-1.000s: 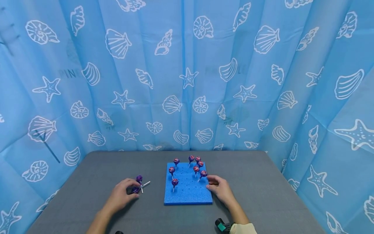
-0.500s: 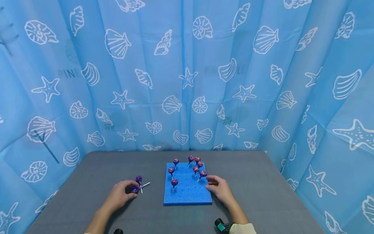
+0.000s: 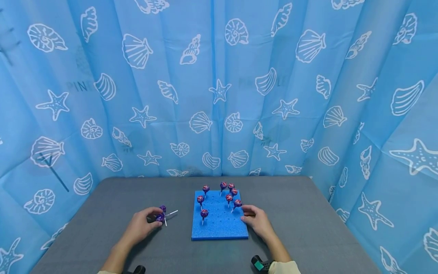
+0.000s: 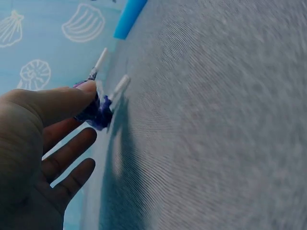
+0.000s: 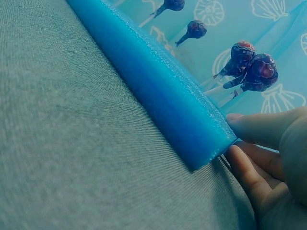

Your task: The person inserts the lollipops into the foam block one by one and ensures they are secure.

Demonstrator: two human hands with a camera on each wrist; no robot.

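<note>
At the left of the head view, my left hand (image 3: 139, 227) pinches the wrapped purple head of a lollipop (image 3: 159, 218) between thumb and index finger. A second lollipop (image 3: 163, 208) lies against it, its white stick crossing the first. The left wrist view has my thumb over the purple wrappers (image 4: 102, 115), while the other fingers stay loose. With thumb on top and fingers at its side, my right hand (image 3: 259, 222) grips the right edge of a blue foam board (image 3: 220, 230). Several lollipops (image 3: 204, 214) stand upright or tilted in the board.
Small holes dot the top of the foam board. Grey cloth covers the table (image 3: 178, 251). Behind it hangs a blue curtain (image 3: 219, 95) with white seashell prints. A black wrist device (image 3: 261, 263) sits at my right wrist.
My left fingers have closed in on the nearer lollipop, which has shifted slightly to the right and away from me, its stick turning a little. The right hand and the board have stayed put.
</note>
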